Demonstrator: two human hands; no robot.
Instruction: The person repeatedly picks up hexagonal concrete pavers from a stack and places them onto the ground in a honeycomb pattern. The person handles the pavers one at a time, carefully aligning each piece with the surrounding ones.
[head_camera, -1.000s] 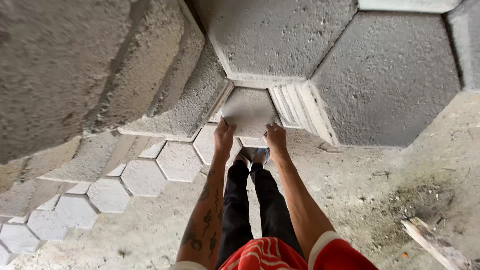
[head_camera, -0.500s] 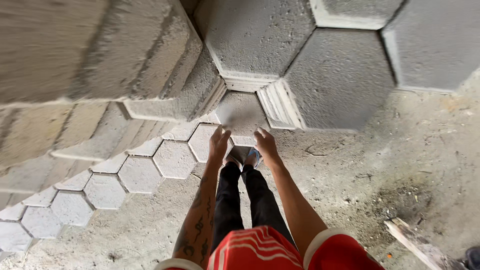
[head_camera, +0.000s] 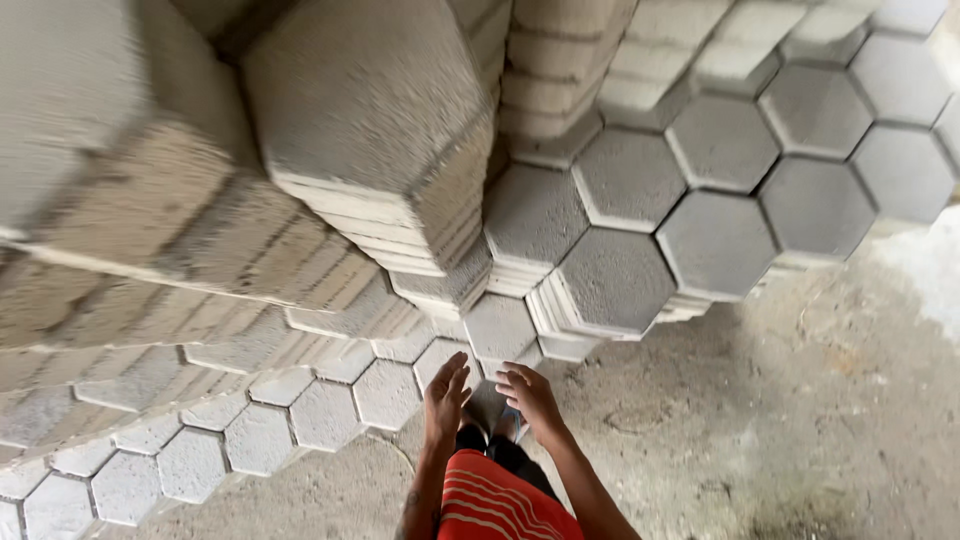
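No packages, labels, signs or screens show anywhere in view.

There is one view only, from the person's head, looking steeply down past tall stacks of hexagonal concrete pavers (head_camera: 615, 280) close ahead to the hands and the dusty floor (head_camera: 800, 400) far below.

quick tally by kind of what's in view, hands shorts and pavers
hands: 2, left hand and right hand, both empty
red striped shorts: 1
grey hexagonal pavers: too many to count, stacks run off frame
total: 3 countable, plus the pavers
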